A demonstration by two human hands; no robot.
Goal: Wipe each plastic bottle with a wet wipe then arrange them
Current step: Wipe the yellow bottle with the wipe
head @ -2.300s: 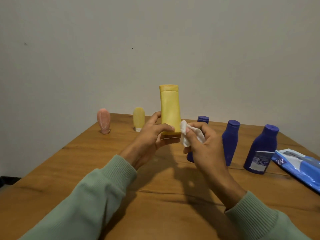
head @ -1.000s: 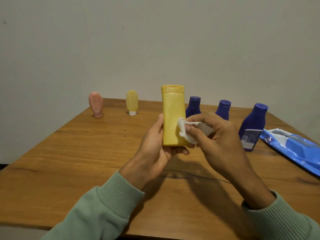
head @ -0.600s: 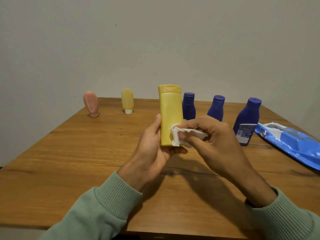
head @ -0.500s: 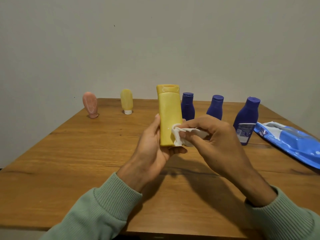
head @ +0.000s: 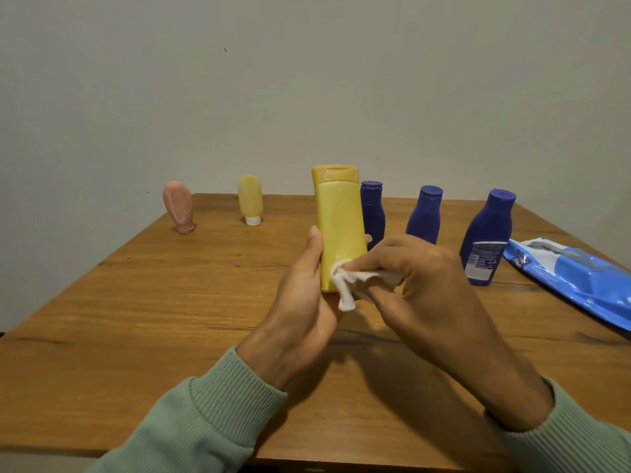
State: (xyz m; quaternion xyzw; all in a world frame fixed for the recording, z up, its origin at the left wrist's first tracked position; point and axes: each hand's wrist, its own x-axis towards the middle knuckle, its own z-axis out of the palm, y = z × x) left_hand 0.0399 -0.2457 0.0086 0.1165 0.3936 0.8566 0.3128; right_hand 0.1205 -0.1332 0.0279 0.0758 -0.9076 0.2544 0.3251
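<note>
Upright yellow bottle [head: 339, 227] in left hand [head: 300, 312], crumpled white wipe [head: 345, 285] against its base

Likely a home room: a wooden desk [head: 136, 319] is standing against a bare wall [head: 307, 80], carrying lotion bottles [head: 423, 216].

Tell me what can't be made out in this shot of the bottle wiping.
Head view:
Base of the yellow bottle: covered by the left hand and wet wipe.
The leftmost blue bottle: left side behind the yellow bottle, bottom behind the right hand.
The wipes pack: cut off by the right edge.
Label of the large blue bottle: print too small to read.
</note>
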